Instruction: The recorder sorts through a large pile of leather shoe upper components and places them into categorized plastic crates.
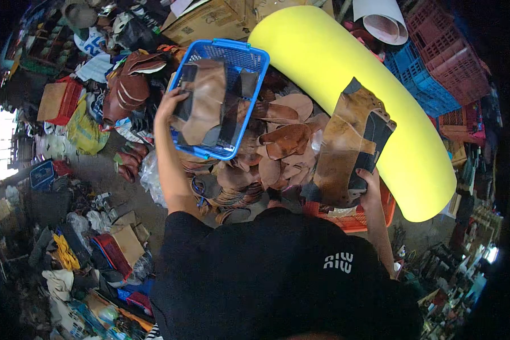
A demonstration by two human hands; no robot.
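Observation:
My left hand (169,107) grips the left edge of a brown leather piece with black parts (207,102). That piece lies over the inside of a blue plastic basket (254,107), partly covering other dark pieces in it. On the right, my right hand (370,186) is closed on the lower right edge of a larger brown-and-black leather piece (343,144), with the thumb on its black part. This piece is raised in front of a yellow roll and hides part of a red basket (386,207) below. Whether several layers are held together there, I cannot tell.
Cut brown leather pieces (289,140) are heaped between the two baskets. The big yellow roll (351,62) slants along the right side. Stacked blue and red crates (430,68) stand behind it. Bags, shoes and scraps (133,85) pile up at left.

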